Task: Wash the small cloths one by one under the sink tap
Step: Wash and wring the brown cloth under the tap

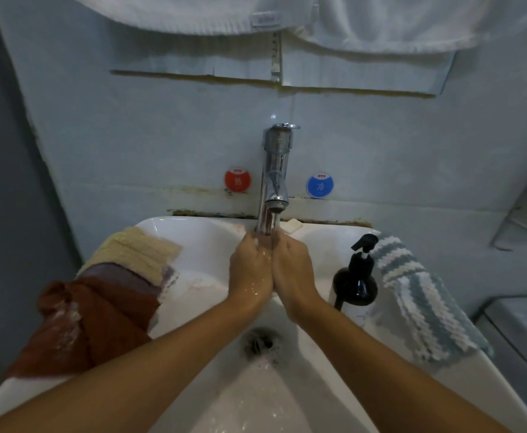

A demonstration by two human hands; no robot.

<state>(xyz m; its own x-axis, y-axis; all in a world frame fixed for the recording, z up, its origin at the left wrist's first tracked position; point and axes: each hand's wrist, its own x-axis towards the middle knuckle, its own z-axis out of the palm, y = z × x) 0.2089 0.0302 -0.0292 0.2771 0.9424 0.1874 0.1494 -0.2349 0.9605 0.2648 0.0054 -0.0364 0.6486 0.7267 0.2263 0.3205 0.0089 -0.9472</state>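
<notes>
Head view, hands: your left hand and right hand meet side by side under the tap, with the running water falling onto them.
Head view, fingers: they point up and away from you and look fairly straight, pressed side to side; the tips are blurred by the water, and I see no cloth between them, though a small one hidden inside cannot be ruled out.
Why held so: you seem to be rinsing bare hands, or wetting them between cloths, so the stream falls on the fingers and drains straight to the plughole.
Cloths on the left: a rust-red cloth hangs over the left rim of the sink, with suds on it; a mauve cloth and a cream cloth lie above it, overlapping. All sit well apart from your fingers, left of your left hand.
Cloth on the right: a blue-and-white striped cloth is draped over the right rim, beyond the black pump bottle, also out of touch.
Why placed so: my guess is one side holds washed pieces and the other waiting ones; which is which I cannot tell.
Small items: a pale soap bar rests on the back ledge just right of the tap.
Wall: red and blue round stickers flank the tap; white towels hang above.
</notes>
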